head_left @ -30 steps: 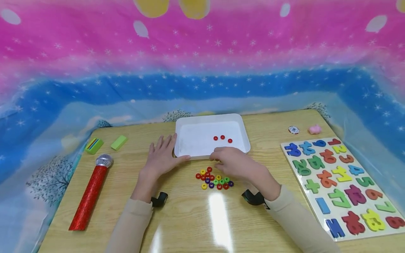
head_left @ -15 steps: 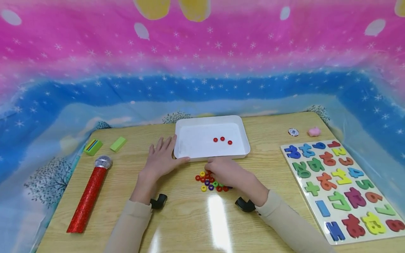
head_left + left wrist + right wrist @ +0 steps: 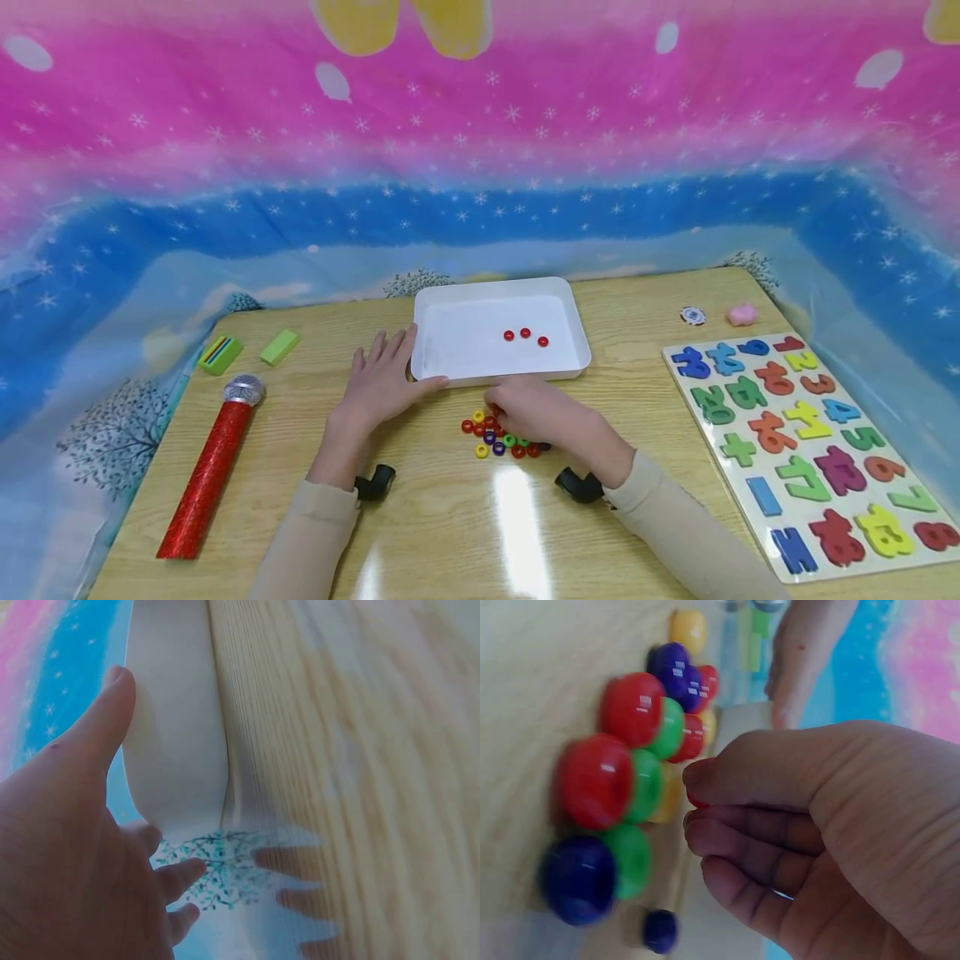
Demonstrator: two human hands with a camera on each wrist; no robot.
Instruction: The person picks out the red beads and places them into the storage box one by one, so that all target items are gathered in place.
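My left hand (image 3: 378,387) rests at the left front corner of a white tray (image 3: 465,380), fingers spread, thumb along the front wall. The left wrist view shows the thumb (image 3: 112,712) on the tray's rim. Three red beads (image 3: 525,333) lie inside the tray. In front of it is a pile of red, yellow, green and dark blue ring beads (image 3: 489,437). Above the pile's right side, my right hand (image 3: 536,408) pinches a red bead (image 3: 697,801) between thumb and fingertips. The hand hides part of the pile in the head view.
A red toy microphone (image 3: 213,475) and two green blocks (image 3: 279,347) lie at the left. On the right are a number puzzle board (image 3: 765,525), a poker chip (image 3: 693,316) and a pink pig figure (image 3: 742,314). A patterned cloth (image 3: 480,208) surrounds the table.
My right hand has moved left from the tray's front edge to the bead pile and now pinches a red bead there. The left hand keeps its place by the tray.
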